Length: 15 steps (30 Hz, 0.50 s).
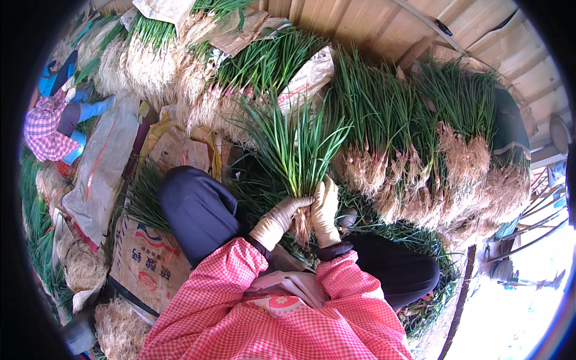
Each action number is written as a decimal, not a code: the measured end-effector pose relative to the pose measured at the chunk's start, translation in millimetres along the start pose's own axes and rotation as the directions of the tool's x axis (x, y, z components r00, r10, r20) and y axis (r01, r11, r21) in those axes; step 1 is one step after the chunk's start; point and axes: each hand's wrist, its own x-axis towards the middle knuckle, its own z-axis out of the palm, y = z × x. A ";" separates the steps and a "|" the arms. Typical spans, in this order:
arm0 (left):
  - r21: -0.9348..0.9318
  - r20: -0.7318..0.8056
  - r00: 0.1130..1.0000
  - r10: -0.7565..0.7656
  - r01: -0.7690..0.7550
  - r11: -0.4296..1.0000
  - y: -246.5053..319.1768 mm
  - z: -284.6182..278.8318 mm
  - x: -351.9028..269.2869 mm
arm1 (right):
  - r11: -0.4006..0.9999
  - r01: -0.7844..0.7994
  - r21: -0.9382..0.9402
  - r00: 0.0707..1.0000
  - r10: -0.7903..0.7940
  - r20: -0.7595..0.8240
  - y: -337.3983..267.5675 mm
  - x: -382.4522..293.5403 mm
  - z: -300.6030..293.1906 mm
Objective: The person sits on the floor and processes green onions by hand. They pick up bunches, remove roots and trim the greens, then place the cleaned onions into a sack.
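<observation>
Both of my hands wear pale, dusty work gloves. Between them stands a bunch of green allium plants (299, 162), leaves fanned upward and tan roots hanging below. My left hand (280, 218) is closed around the bunch's base from the left, with the thumb across the stems. My right hand (325, 209) is wrapped along the bunch's right side, fingers pointing up. The palms and the stems between them are hidden. Loose green leaves (256, 189) lie behind and below the bunch, between my dark-trousered knees.
Rooted bundles (369, 126) are stacked along the corrugated wall (360, 22), some under woven sacks (310, 81). A printed sack (148, 265) lies by my left knee, and a root bundle (121, 324) below it. A rounded object (347, 218) sits beside my right hand. Another person (56, 121) is at far left.
</observation>
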 end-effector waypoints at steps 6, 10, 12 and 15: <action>0.121 -0.112 0.991 0.069 -0.055 0.991 -13.2 -16.1 16.7 | 0.984 0.175 -0.020 0.977 -0.171 0.129 -27.1 62.4 -35.1; 0.250 -0.141 0.976 0.164 -0.125 0.960 -9.7 -25.2 22.0 | 0.975 0.222 -0.016 0.895 -0.197 0.399 -33.0 91.1 -35.2; 0.262 -0.126 0.978 0.166 -0.129 0.956 -7.3 -27.4 22.7 | 0.987 0.069 0.146 0.957 -0.107 0.269 -22.2 111.1 -43.6; 0.266 -0.062 0.996 0.057 -0.039 0.963 -4.7 -36.9 22.5 | 0.810 -0.243 0.534 0.967 0.157 0.201 -36.3 131.5 -76.9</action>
